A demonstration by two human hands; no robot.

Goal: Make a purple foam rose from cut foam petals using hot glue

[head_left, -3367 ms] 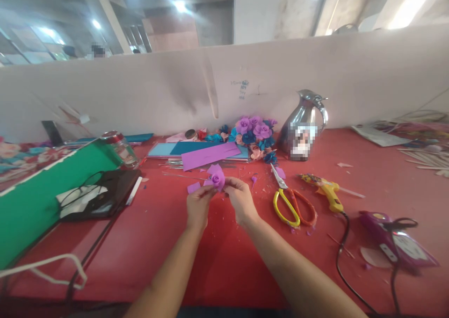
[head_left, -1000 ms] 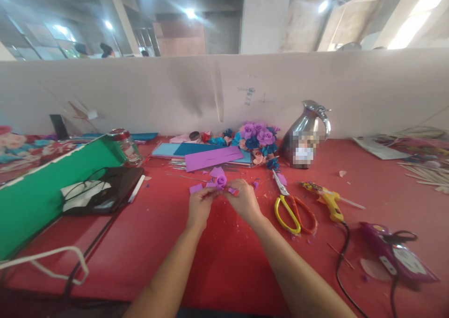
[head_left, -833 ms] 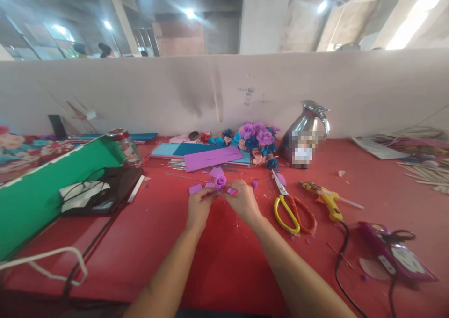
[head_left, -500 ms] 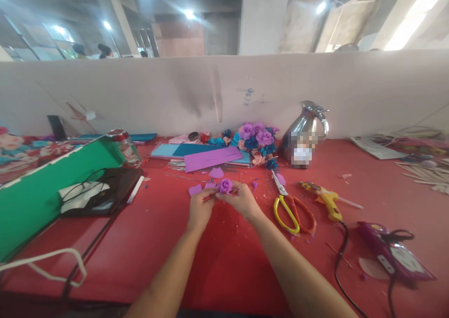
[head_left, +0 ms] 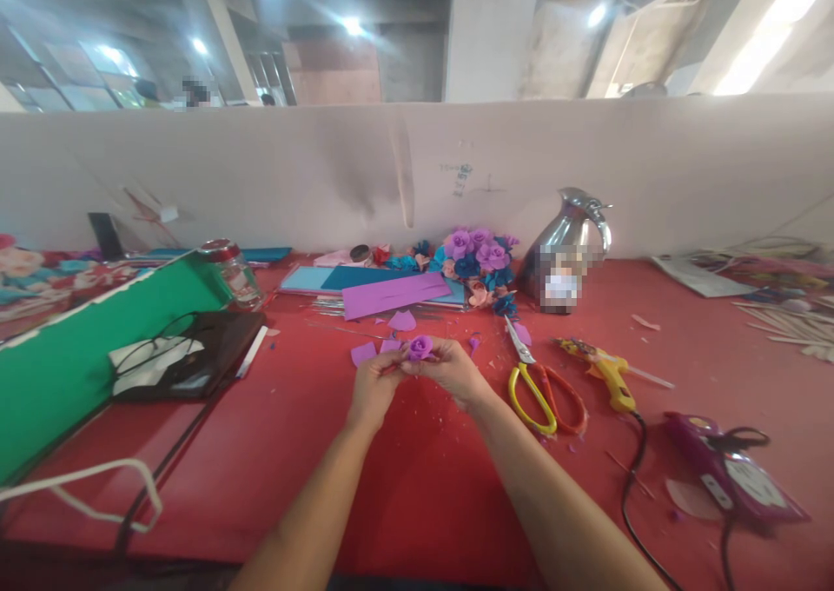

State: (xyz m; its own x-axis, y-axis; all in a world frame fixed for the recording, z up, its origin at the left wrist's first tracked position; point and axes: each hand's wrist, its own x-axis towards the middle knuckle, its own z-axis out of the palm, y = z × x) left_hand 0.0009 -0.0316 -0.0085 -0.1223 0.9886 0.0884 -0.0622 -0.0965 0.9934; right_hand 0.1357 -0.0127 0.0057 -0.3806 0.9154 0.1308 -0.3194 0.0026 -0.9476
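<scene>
A small purple paper rose (head_left: 420, 347) is held between both hands, above the red table (head_left: 417, 487). My left hand (head_left: 378, 384) pinches its left side, and my right hand (head_left: 454, 372) grips it from the right. Just behind the hands lie cut purple paper pieces (head_left: 402, 321). Farther back, a purple paper strip (head_left: 395, 295) rests on blue sheets (head_left: 306, 279). Finished purple, blue and pink flowers (head_left: 479, 250) are bunched behind and to the right.
To the right are scissors with yellow and red handles (head_left: 532, 400), a yellow glue gun (head_left: 612, 381), a purple corded device (head_left: 736, 469) and a metal jug (head_left: 560, 243). A glass jar (head_left: 235, 276), dark case (head_left: 215, 348) and green board (head_left: 130, 339) stand or lie left.
The rose has tipped slightly and shifted a little right and down. Both hands still hold it, with the left fingers a little closer to the right ones.
</scene>
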